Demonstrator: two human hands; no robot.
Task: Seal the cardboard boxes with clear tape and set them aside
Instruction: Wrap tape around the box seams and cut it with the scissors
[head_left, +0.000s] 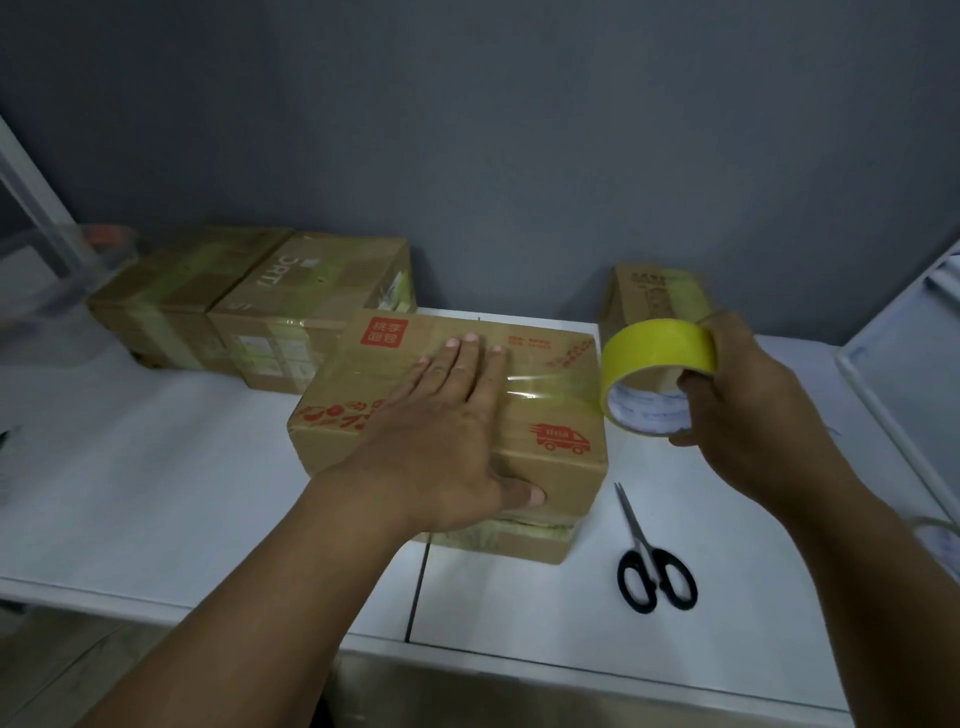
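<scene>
Cardboard box (545, 436) with red print lies under my left hand (447, 421), on top of another box (524, 540) on the white table (208, 457). My left fingers (470, 358) lie straight and flat on its top, thumb against its near side. Just right of those fingers, clear tape (545, 387) stretches from the box top to the tape roll (657, 364), which my right hand (748, 405) grips, fingers curled round and through it. Scissors (649, 551) lie below my right hand. Beyond my left fingertips sit taped boxes (249, 306); another box (649, 296) stands behind the roll.
</scene>
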